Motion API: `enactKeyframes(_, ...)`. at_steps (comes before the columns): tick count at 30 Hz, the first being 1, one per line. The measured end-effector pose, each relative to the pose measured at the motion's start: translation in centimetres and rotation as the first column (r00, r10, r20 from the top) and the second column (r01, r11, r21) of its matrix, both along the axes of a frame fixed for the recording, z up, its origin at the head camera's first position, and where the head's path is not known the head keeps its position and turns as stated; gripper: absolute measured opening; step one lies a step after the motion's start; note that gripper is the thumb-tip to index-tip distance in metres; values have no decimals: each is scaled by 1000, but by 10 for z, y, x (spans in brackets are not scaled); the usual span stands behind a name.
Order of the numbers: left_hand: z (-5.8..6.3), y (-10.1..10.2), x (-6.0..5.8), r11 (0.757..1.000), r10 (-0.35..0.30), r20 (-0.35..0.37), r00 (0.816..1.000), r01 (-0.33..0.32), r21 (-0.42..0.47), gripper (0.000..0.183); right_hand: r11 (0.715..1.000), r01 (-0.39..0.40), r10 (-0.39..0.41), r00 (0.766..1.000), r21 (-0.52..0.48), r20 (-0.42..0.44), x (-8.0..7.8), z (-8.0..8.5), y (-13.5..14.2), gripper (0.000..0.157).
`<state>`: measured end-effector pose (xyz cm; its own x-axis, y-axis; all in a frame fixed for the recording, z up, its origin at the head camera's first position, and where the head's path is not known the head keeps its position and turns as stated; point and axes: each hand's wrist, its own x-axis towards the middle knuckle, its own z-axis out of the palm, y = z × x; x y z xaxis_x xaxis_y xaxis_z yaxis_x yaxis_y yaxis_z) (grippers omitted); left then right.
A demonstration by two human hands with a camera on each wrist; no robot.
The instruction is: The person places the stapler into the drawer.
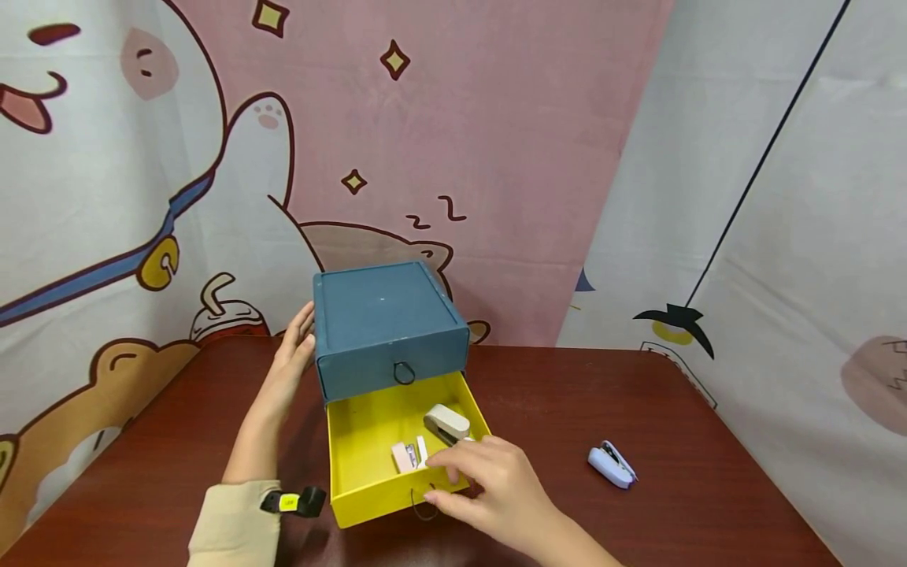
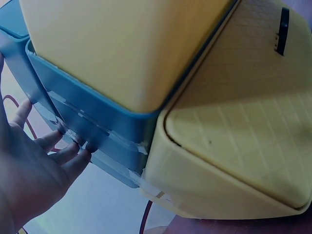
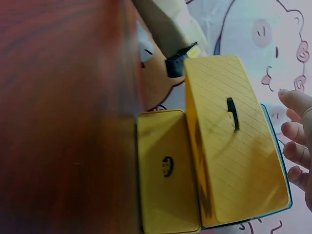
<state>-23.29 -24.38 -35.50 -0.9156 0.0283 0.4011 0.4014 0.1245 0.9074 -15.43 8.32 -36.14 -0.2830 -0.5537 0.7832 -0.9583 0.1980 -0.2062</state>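
A small blue drawer cabinet (image 1: 390, 307) stands on the table, its yellow middle drawer (image 1: 361, 441) pulled out. In that drawer lie a white stapler (image 1: 448, 421), a small pink-and-white item (image 1: 403, 457) and a narrow white piece (image 1: 422, 450). My left hand (image 1: 289, 362) rests against the cabinet's left side, fingers extended, as the left wrist view also shows. Over the drawer's front right corner is my right hand (image 1: 489, 480), fingers loosely bent, thumb near the black ring pull (image 1: 423, 516). Nothing shows between its fingers in the right wrist view.
A light purple stapler (image 1: 612, 465) lies on the brown table (image 1: 553, 409) to the right. Beneath the pulled-out drawer is a lower yellow drawer front (image 3: 168, 200), pushed in. A cartoon-printed cloth (image 1: 510, 157) hangs behind the table.
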Motion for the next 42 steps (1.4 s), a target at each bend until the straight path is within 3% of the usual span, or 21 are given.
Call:
enactKeyframes(5,-1,0,0,1000,1,4,1000,-1,-2,59,998,26,-24,999,59,-44,3,-11,-2,20)
enactKeyframes(10,-1,0,1,1000,2,7,1000,-2,0,59,987,24,-36,996,161,77,5,-23,-2,17)
enactKeyframes(16,-1,1,1,1000,1,4,1000,-1,1,58,968,0,-63,968,250,243,7,-30,-2,14)
enactKeyframes(20,-1,1,1,1000,0,2,1000,0,0,59,971,-6,-64,956,238,287,8,-31,-3,14)
enactKeyframes(29,-1,0,0,1000,5,5,1000,-4,-4,60,995,-2,-29,951,98,309,7,-27,-9,18)
enactKeyframes(36,-1,-1,0,1000,-5,8,1000,5,-1,61,995,56,-82,936,84,344,-13,-31,-20,19)
enactKeyframes(42,-1,-1,-1,1000,-2,5,1000,2,4,62,990,80,-122,894,115,432,-35,-29,-33,15)
